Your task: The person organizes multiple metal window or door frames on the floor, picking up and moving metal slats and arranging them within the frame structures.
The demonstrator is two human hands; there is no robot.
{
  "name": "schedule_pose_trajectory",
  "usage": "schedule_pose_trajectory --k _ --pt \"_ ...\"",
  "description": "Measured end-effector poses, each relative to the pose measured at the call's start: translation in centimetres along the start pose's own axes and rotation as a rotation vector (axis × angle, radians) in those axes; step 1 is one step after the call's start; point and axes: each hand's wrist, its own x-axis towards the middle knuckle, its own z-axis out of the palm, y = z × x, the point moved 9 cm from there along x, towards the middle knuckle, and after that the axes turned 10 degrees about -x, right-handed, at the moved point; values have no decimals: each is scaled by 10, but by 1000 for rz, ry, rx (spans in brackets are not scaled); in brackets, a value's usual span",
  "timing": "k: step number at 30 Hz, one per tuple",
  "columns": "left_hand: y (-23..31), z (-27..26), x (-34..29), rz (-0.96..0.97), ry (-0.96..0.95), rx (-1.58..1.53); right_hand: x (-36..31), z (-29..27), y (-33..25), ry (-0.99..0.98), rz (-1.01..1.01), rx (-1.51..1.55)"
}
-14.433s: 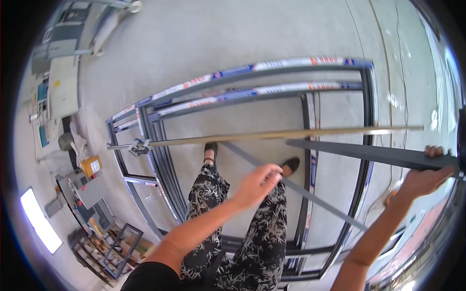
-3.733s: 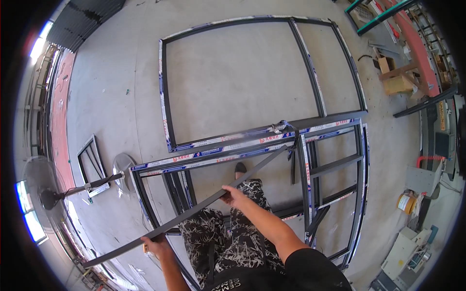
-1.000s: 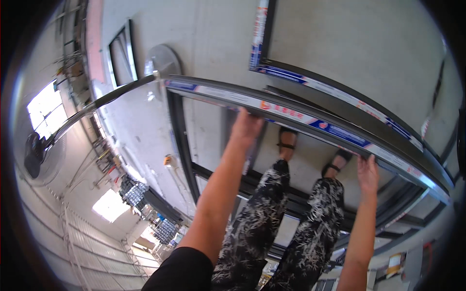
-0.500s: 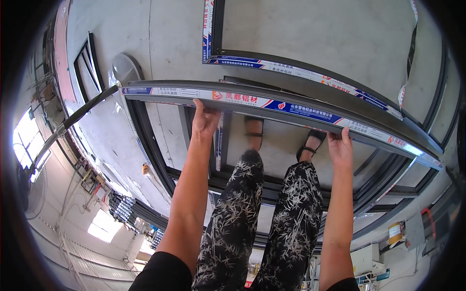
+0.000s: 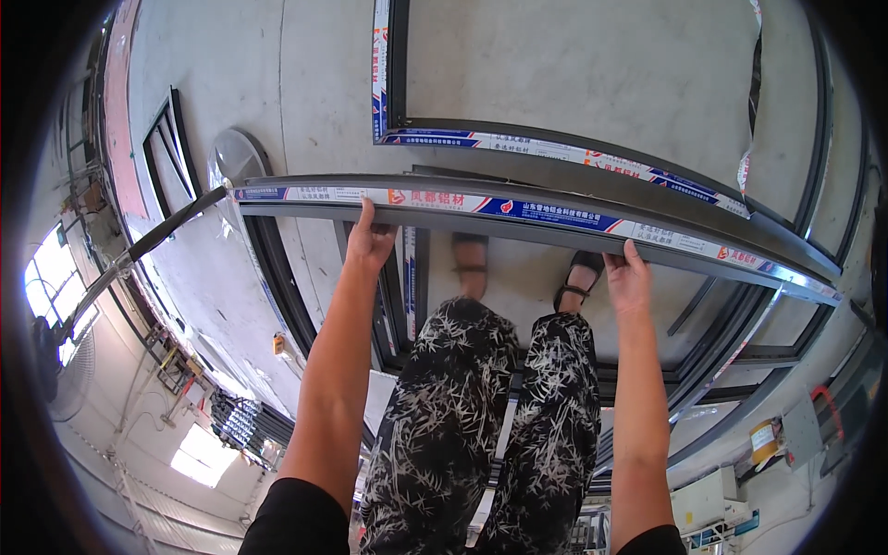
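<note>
A large dark grey aluminium window frame (image 5: 546, 239) spans the view in front of my legs, its long upper bar covered with white, red and blue protective film. My left hand (image 5: 372, 242) grips that bar left of the middle, thumb on the filmed face and fingers underneath. Farther right, my right hand (image 5: 628, 277) holds the same bar in the same way, thumb up. Both hands' fingertips are partly hidden by the bar. Through the frame's opening my two sandalled feet show on the floor, the left one blurred.
Just beyond lies another filmed frame (image 5: 629, 168) on the grey floor. A pedestal fan's round base (image 5: 237, 151) and dark pole (image 5: 176, 222) stand close to the held frame's left end. Farther left lies a small dark frame (image 5: 172, 155). More frames sit around my legs.
Both hands and the held bar have shifted slightly left in view, still gripped at the same places. My left knee has come up larger and nearer. The frame beyond also appears lower and farther left.
</note>
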Motion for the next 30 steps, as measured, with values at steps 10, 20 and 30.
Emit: schedule_pose_trajectory --k 10,20,30 --pt "3 4 -15 -77 -273 170 6 -12 0 -117 -2 -48" --pt "1 16 -11 -23 -274 233 6 -6 -6 -67 -54 -187" --pt "-18 3 5 50 -193 -10 11 -14 -13 -37 -41 -271"
